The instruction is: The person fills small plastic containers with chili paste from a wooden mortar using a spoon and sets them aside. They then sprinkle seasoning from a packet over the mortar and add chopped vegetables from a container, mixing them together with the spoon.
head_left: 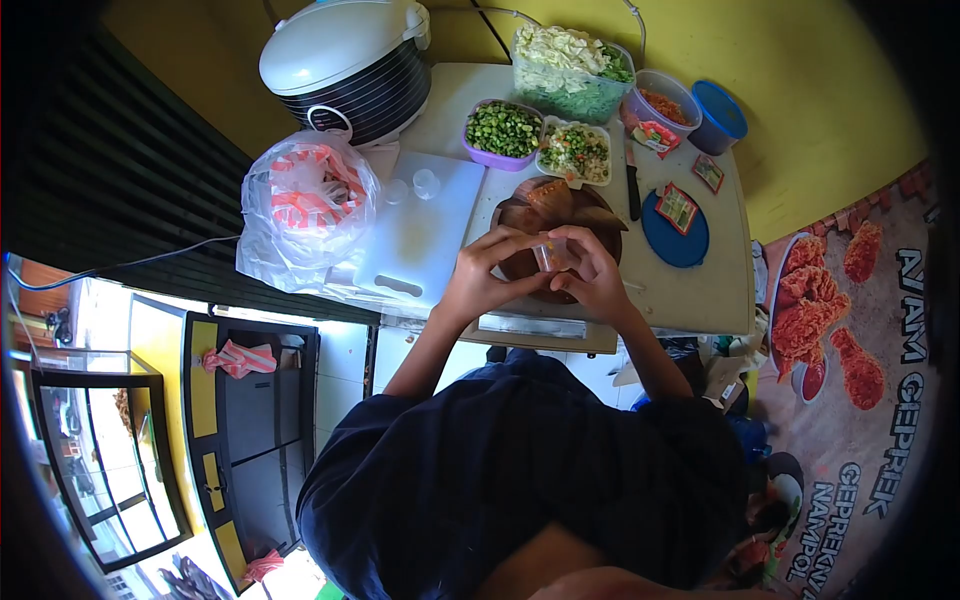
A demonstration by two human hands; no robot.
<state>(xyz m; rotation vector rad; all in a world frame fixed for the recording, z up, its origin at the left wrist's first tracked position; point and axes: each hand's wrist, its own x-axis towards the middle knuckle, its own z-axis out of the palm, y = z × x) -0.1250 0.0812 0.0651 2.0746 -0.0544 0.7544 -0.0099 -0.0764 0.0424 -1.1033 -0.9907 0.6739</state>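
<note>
Count, near to far: one small clear cup (551, 256) in hand, one round brown dish (517, 263) below, one white cutting board (425, 235) bearing two clear cups (426, 184), one black-handled knife (633, 195), two flat sachets (676, 209) (one on the blue lid (674, 250), one just beyond), one white tray (575, 178) of mixed pieces, one lavender tub (498, 160) of chopped greens, one rice cooker (350, 60). At left: one plastic bag (300, 225), beside the cutting board. In the way: left hand (487, 272) and right hand (598, 284), hiding part of the dish. Grips the small clear cup between the fingertips of both hands, fingers curled and parted to cup width; holds it above the dish.
</note>
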